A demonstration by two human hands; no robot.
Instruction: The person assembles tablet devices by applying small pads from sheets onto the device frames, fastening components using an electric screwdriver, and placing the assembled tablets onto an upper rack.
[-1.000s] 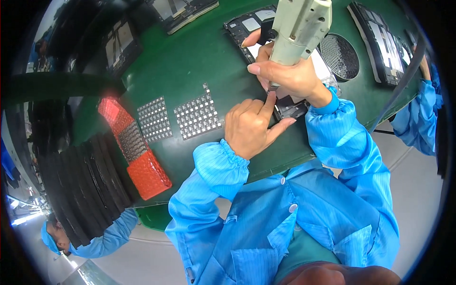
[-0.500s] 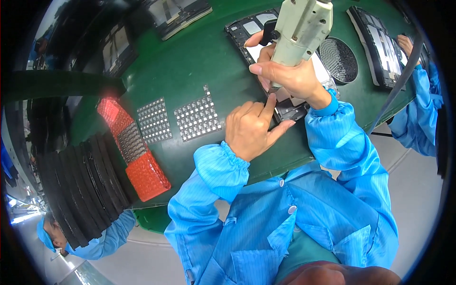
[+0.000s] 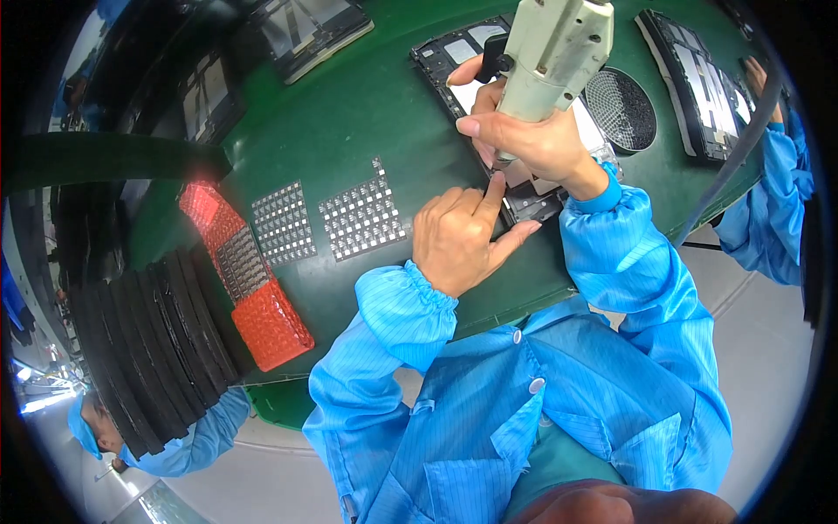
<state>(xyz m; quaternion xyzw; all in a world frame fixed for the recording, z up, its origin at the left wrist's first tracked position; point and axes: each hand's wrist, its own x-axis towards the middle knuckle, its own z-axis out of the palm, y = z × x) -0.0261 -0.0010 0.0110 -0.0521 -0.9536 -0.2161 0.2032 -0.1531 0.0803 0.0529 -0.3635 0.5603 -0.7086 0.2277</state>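
My right hand is wrapped round a pale, upright powered screwdriver. The driver's tip points down at the near part of an opened flat electronic device with a black frame and silvery-white panels. Beside that tip, the index finger of my left hand rests on the device's left edge. The left thumb is stretched out toward the device's near corner and its other fingers are bent; nothing is held in it. The driver and my right hand cover the middle of the device.
A round dish of small dark parts stands right of the device. Leftward lie two sheets of small parts, red bubble wrap and a stack of black pads. Another opened device is near a co-worker's hand; a cable hangs there.
Both my hands and the driver stay practically in place. The devices at the far left have shifted slightly left and nearer. The co-worker's hand at the right has moved slightly.
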